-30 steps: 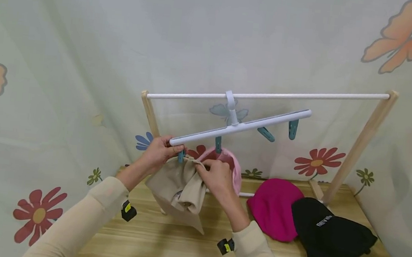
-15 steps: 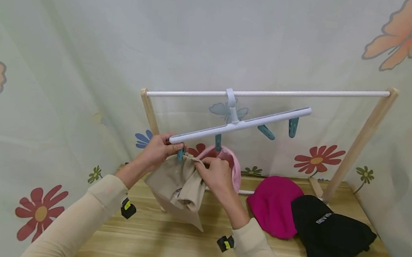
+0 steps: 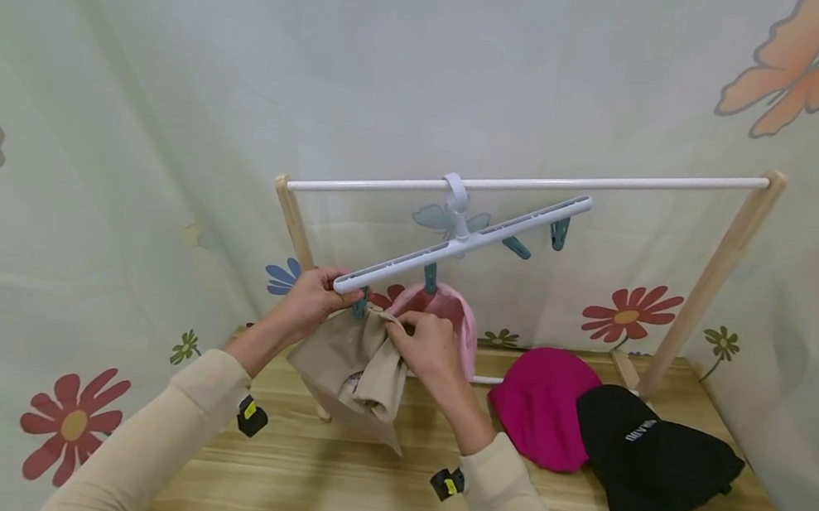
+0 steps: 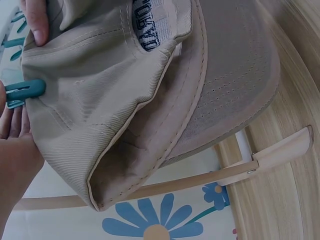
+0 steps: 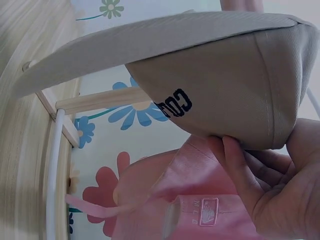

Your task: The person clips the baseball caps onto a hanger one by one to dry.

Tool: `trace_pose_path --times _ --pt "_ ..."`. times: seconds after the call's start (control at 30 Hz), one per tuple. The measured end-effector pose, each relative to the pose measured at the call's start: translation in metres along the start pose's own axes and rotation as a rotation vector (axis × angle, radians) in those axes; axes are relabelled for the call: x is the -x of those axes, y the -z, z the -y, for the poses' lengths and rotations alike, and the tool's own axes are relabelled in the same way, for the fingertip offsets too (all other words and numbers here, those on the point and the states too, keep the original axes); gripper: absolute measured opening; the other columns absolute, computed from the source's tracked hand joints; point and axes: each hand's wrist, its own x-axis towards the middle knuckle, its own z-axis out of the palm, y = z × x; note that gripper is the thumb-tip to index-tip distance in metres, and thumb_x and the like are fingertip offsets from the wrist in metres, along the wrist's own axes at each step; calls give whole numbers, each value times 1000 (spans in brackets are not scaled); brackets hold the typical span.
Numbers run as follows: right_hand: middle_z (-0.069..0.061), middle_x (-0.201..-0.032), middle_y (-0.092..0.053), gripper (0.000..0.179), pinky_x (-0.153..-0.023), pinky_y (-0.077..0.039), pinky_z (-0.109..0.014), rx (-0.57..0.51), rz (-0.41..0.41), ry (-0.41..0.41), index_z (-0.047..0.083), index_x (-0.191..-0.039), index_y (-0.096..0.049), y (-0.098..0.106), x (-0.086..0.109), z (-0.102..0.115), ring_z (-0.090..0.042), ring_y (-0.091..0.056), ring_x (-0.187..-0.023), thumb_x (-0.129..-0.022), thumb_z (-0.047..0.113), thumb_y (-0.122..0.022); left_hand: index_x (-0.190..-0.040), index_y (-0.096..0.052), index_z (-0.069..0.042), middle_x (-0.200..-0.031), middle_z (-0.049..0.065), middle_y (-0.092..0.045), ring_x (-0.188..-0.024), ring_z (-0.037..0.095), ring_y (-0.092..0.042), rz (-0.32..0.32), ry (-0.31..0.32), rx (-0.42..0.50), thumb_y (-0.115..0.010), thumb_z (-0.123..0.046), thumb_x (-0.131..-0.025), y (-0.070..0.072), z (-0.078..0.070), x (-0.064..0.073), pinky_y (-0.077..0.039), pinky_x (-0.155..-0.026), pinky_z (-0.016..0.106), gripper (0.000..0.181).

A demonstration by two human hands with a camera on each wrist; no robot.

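A beige baseball cap (image 3: 339, 352) hangs below the left end of a white clip hanger (image 3: 409, 261). My left hand (image 3: 310, 305) pinches the teal clip (image 3: 359, 307) at that end; in the left wrist view the clip (image 4: 30, 89) bites the cap's edge. With thumb and fingers my right hand (image 3: 433, 348) pinches the beige cap's edge farther right, leaving a fold between the hands. Dark lettering (image 5: 175, 104) shows on the cap in the right wrist view. Behind my right hand a pink cap (image 3: 466, 338) hangs from the second clip (image 3: 430, 278).
The hanger hooks over a white rail (image 3: 612, 183) on a wooden-ended rack (image 3: 723, 263); its right end tilts up. Two more teal clips (image 3: 559, 233) hang there without caps. A magenta cap (image 3: 547, 403) and a black cap (image 3: 651, 456) lie on the wooden table (image 3: 325, 488).
The hanger has twisted: its right end has shifted left and slightly up, and its slotted top shows more. Both hands keep their holds almost in place.
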Motion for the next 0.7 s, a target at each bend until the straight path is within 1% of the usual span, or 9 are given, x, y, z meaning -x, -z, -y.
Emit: trace_pose_path --times 0.07,0.13,0.23,0.3,0.4,0.47,0.53,0.63,0.7 --pt "6 -63 -62 22 -49 -40 -23 -1 -1 2 13 -95 -81 0 0 0 -8 -50 -54 -94 32 -71 -119 -66 8 -99 2 -76 -107 15 -65 4 -8 9 -69 1 -94 1 0 0 -56 -90 25 25" --pt "6 -64 -62 22 -49 -39 -23 -5 2 5 13 -96 -81 0 0 0 -8 -50 -55 -94 32 -71 -120 -65 9 -101 4 -76 -108 16 -65 12 -13 29 -68 2 -95 1 1 -1 -55 -91 25 26" --pt "5 -65 -62 23 -49 -38 -23 -15 15 14 12 -99 -81 0 0 -1 -9 -50 -56 -94 32 -72 -122 -64 9 -110 13 -74 -111 16 -65 25 -17 37 -68 1 -95 2 1 -1 -55 -93 25 29" --pt "5 -67 -63 24 -49 -38 -23 -20 26 22 11 -101 -80 0 1 0 -9 -51 -57 -94 33 -72 -126 -63 9 -118 21 -71 -113 17 -64 27 -11 38 -67 0 -96 2 2 0 -55 -94 25 31" --pt "4 -71 -66 26 -50 -40 -23 -29 47 27 11 -105 -79 0 2 -1 -10 -53 -60 -95 33 -72 -130 -61 8 -128 27 -65 -117 18 -62 25 0 18 -67 -2 -97 2 2 1 -54 -95 25 35" --pt "3 -75 -68 27 -52 -43 -23 -35 60 24 11 -107 -78 0 3 -1 -10 -56 -62 -96 34 -71 -131 -60 7 -130 27 -63 -118 18 -61 21 10 12 -67 -3 -97 2 2 1 -53 -97 26 37" --pt "2 -80 -71 28 -54 -46 -24 -44 72 21 10 -110 -77 0 4 -2 -11 -59 -65 -96 34 -70 -132 -61 5 -129 23 -64 -115 19 -60 9 16 -18 -70 -6 -96 2 2 1 -52 -96 28 38" --pt "-1 -89 -75 30 -60 -51 -25 -57 82 24 10 -114 -75 0 7 -3 -12 -64 -72 -97 33 -69 -132 -62 1 -126 16 -65 -110 19 -60 -10 23 -68 -73 -10 -94 3 4 2 -51 -96 33 41" --pt "-3 -96 -76 31 -63 -54 -26 -62 86 29 9 -117 -74 0 10 -4 -13 -66 -77 -97 32 -69 -132 -63 -1 -124 13 -65 -108 19 -59 -18 27 -94 -75 -12 -94 3 6 3 -49 -95 39 42"
